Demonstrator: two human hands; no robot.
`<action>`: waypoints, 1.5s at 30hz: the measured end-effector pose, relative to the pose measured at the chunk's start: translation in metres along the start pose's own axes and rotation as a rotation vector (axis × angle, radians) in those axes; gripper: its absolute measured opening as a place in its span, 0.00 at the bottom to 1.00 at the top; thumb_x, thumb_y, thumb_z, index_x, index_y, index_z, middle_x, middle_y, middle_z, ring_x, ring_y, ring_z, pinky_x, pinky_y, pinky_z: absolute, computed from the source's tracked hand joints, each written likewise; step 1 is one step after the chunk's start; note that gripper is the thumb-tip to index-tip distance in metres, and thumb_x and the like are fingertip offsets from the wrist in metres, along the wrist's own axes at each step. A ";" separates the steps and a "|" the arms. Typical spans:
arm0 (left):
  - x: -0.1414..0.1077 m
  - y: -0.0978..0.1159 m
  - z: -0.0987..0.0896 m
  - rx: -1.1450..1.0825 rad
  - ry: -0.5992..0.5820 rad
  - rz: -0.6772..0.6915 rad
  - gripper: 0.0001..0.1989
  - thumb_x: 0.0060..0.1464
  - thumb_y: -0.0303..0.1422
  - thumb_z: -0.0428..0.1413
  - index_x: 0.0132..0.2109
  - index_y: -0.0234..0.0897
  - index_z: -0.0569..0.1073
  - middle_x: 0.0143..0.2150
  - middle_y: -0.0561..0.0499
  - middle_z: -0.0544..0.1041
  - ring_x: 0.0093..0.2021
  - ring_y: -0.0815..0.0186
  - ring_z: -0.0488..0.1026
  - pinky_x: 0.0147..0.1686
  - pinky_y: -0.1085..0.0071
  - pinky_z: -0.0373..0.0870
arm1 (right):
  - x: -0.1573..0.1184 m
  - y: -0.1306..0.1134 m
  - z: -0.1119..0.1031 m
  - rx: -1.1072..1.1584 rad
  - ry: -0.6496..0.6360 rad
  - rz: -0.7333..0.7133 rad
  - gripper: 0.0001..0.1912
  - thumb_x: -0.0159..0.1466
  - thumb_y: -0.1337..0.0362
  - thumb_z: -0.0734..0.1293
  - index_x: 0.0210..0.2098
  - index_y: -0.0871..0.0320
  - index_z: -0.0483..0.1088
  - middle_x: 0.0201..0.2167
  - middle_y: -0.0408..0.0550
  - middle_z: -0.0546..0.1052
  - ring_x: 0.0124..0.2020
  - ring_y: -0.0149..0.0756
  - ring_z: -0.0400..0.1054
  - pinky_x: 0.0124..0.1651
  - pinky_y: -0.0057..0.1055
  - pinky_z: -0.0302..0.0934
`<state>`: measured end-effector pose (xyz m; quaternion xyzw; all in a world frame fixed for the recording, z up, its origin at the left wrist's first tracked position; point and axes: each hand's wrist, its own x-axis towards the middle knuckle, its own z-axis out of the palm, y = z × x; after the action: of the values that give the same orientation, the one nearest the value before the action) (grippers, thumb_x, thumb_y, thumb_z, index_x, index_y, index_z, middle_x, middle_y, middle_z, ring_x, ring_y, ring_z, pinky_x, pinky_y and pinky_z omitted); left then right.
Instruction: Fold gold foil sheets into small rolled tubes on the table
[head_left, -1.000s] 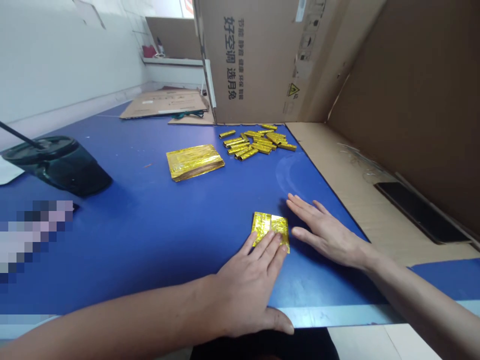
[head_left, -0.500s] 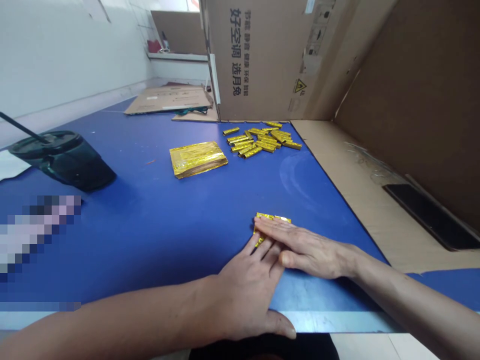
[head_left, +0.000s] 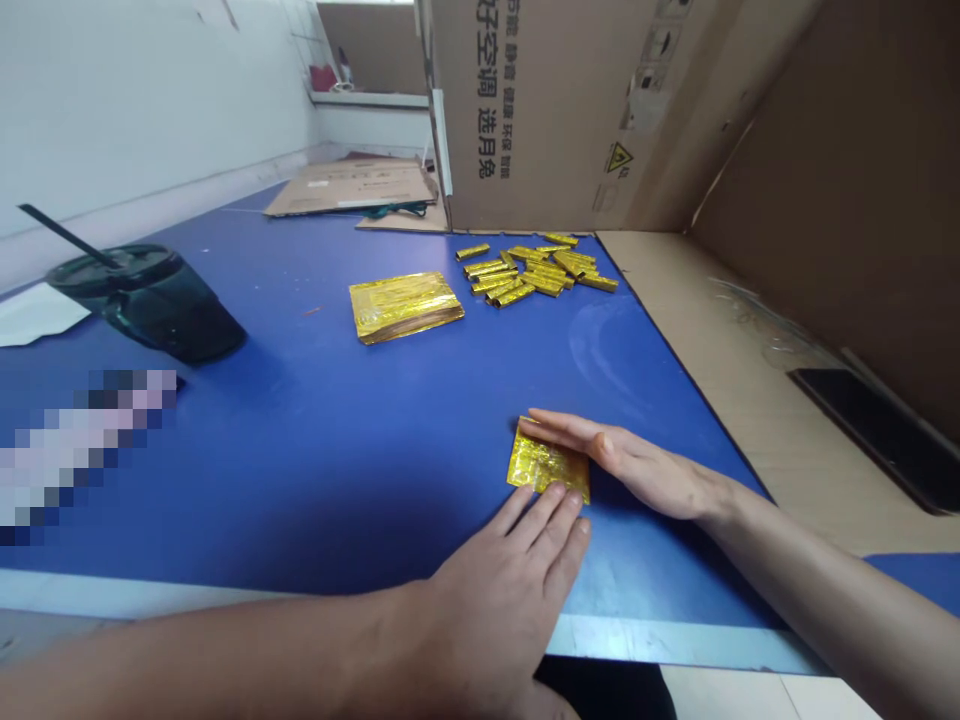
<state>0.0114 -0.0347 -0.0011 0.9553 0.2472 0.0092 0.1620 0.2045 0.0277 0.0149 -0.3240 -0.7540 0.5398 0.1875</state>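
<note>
A flat gold foil sheet point(head_left: 551, 464) lies on the blue table near its front edge. The fingertips of my left hand point(head_left: 510, 590) rest on the sheet's near edge, the hand palm down and its fingers stretched out. At the sheet's far edge, my right hand point(head_left: 637, 460) stands on its side, fingers straight and thumb raised. Neither hand grasps anything. Farther back sits a stack of gold foil sheets point(head_left: 406, 306). To its right, several small gold rolled or folded pieces point(head_left: 532, 270) lie in a loose pile.
A dark green cup with a straw point(head_left: 161, 300) is at the left, by a white paper point(head_left: 37, 315). Cardboard point(head_left: 555, 120) walls the back and right. A black phone-like object point(head_left: 877, 435) lies on the right cardboard. Flat cardboard point(head_left: 352, 188) rests at the back left.
My hands have moved apart, uncovering more of the gold sheet. My right hand has turned from lying flat onto its side. The whole view has shifted slightly.
</note>
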 end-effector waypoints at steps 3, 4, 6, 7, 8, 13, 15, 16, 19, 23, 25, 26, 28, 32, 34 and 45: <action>0.003 -0.003 -0.001 -0.005 0.033 0.038 0.44 0.47 0.57 0.41 0.60 0.23 0.47 0.62 0.34 0.45 0.62 0.51 0.40 0.58 0.57 0.37 | 0.001 0.001 -0.002 0.016 0.001 0.017 0.35 0.59 0.43 0.46 0.60 0.57 0.45 0.60 0.51 0.54 0.59 0.38 0.46 0.59 0.42 0.42; 0.004 -0.003 -0.003 -0.014 0.041 0.044 0.46 0.45 0.58 0.41 0.60 0.24 0.49 0.62 0.34 0.46 0.61 0.51 0.42 0.58 0.57 0.38 | 0.002 0.001 -0.002 0.021 0.001 0.022 0.35 0.60 0.43 0.45 0.60 0.57 0.45 0.59 0.51 0.54 0.59 0.38 0.47 0.59 0.43 0.43; 0.006 -0.005 -0.009 -0.039 0.057 0.041 0.46 0.42 0.60 0.42 0.58 0.26 0.54 0.60 0.35 0.52 0.60 0.50 0.49 0.57 0.57 0.42 | 0.002 0.003 -0.003 0.037 0.002 0.025 0.34 0.60 0.44 0.45 0.60 0.56 0.46 0.59 0.51 0.55 0.59 0.38 0.47 0.58 0.43 0.43; 0.007 -0.005 -0.013 -0.055 0.064 0.038 0.45 0.42 0.60 0.44 0.57 0.27 0.56 0.59 0.35 0.55 0.58 0.50 0.52 0.57 0.58 0.45 | 0.002 0.004 -0.004 0.051 0.001 0.024 0.34 0.61 0.44 0.45 0.59 0.57 0.46 0.59 0.51 0.55 0.59 0.38 0.48 0.58 0.43 0.43; 0.007 -0.006 -0.018 -0.071 0.077 0.035 0.44 0.42 0.59 0.45 0.57 0.28 0.57 0.58 0.36 0.57 0.57 0.51 0.54 0.56 0.59 0.48 | 0.002 0.005 -0.004 0.068 -0.002 0.020 0.34 0.61 0.44 0.45 0.59 0.57 0.46 0.59 0.51 0.55 0.59 0.37 0.48 0.58 0.42 0.43; 0.005 -0.018 -0.031 -0.101 0.140 -0.019 0.40 0.47 0.53 0.46 0.58 0.25 0.54 0.59 0.37 0.55 0.59 0.57 0.51 0.56 0.64 0.51 | 0.002 0.006 -0.005 0.133 -0.028 0.007 0.33 0.61 0.44 0.48 0.59 0.58 0.46 0.59 0.51 0.55 0.59 0.37 0.48 0.59 0.41 0.42; 0.004 -0.024 -0.028 -0.094 0.123 -0.028 0.41 0.48 0.54 0.46 0.59 0.25 0.53 0.60 0.37 0.54 0.60 0.57 0.50 0.56 0.63 0.50 | 0.002 0.006 -0.006 0.143 -0.035 0.006 0.34 0.60 0.44 0.48 0.59 0.57 0.46 0.59 0.51 0.55 0.59 0.37 0.48 0.59 0.41 0.42; 0.004 -0.026 -0.025 -0.090 0.104 -0.014 0.41 0.48 0.54 0.46 0.59 0.25 0.53 0.60 0.37 0.54 0.60 0.56 0.49 0.56 0.63 0.49 | 0.002 0.005 -0.006 0.148 -0.036 0.006 0.34 0.60 0.44 0.48 0.59 0.57 0.45 0.59 0.51 0.55 0.59 0.37 0.48 0.59 0.41 0.42; 0.003 -0.028 -0.013 -0.064 0.081 0.013 0.41 0.48 0.55 0.44 0.58 0.26 0.54 0.60 0.37 0.53 0.61 0.55 0.46 0.58 0.61 0.43 | 0.001 0.005 -0.006 0.167 -0.038 0.004 0.34 0.60 0.44 0.48 0.60 0.57 0.45 0.59 0.51 0.55 0.59 0.37 0.48 0.59 0.41 0.41; 0.001 -0.026 -0.003 -0.048 0.109 0.005 0.43 0.46 0.56 0.43 0.59 0.25 0.52 0.61 0.36 0.51 0.62 0.55 0.43 0.59 0.60 0.39 | 0.002 0.008 -0.004 0.208 -0.017 0.015 0.33 0.61 0.45 0.46 0.59 0.57 0.46 0.58 0.51 0.56 0.59 0.37 0.48 0.59 0.42 0.40; 0.000 -0.025 0.000 -0.040 0.122 0.012 0.45 0.46 0.57 0.43 0.60 0.24 0.50 0.61 0.35 0.49 0.62 0.55 0.42 0.59 0.60 0.39 | 0.003 0.012 -0.005 0.247 0.010 0.011 0.32 0.61 0.44 0.45 0.59 0.56 0.48 0.58 0.51 0.58 0.59 0.37 0.48 0.59 0.44 0.39; 0.000 -0.024 0.000 -0.036 0.125 0.017 0.45 0.46 0.57 0.43 0.60 0.24 0.50 0.61 0.35 0.49 0.62 0.55 0.42 0.59 0.59 0.39 | 0.004 0.014 -0.006 0.287 0.030 0.000 0.33 0.61 0.44 0.46 0.58 0.56 0.49 0.57 0.52 0.59 0.58 0.38 0.49 0.59 0.45 0.39; 0.000 -0.025 0.002 -0.029 0.133 0.025 0.45 0.46 0.58 0.42 0.60 0.24 0.50 0.61 0.34 0.48 0.62 0.55 0.42 0.59 0.59 0.38 | 0.005 0.017 -0.011 0.399 0.105 -0.023 0.33 0.60 0.43 0.46 0.56 0.57 0.51 0.56 0.54 0.61 0.57 0.40 0.52 0.58 0.46 0.40; 0.001 -0.025 0.004 -0.023 0.141 0.024 0.45 0.46 0.58 0.42 0.60 0.24 0.50 0.61 0.34 0.48 0.62 0.54 0.41 0.59 0.59 0.39 | 0.007 0.014 -0.019 0.579 0.366 -0.066 0.31 0.60 0.43 0.46 0.50 0.57 0.59 0.52 0.55 0.66 0.54 0.40 0.57 0.58 0.45 0.42; 0.001 -0.025 0.005 -0.024 0.147 0.022 0.45 0.46 0.57 0.42 0.59 0.24 0.50 0.61 0.33 0.48 0.62 0.54 0.41 0.59 0.58 0.39 | 0.008 0.006 -0.014 0.652 0.364 -0.091 0.32 0.59 0.42 0.45 0.49 0.56 0.60 0.50 0.54 0.68 0.53 0.41 0.59 0.58 0.46 0.44; 0.001 -0.023 0.005 -0.049 0.151 0.017 0.46 0.45 0.59 0.41 0.60 0.24 0.48 0.61 0.33 0.48 0.62 0.53 0.41 0.58 0.56 0.41 | 0.039 0.009 -0.004 0.825 0.183 0.169 0.31 0.60 0.43 0.46 0.47 0.61 0.59 0.49 0.60 0.67 0.48 0.41 0.64 0.54 0.45 0.51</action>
<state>0.0024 -0.0165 -0.0132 0.9497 0.2502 0.0885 0.1662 0.1813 0.0596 0.0052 -0.3288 -0.4262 0.7786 0.3226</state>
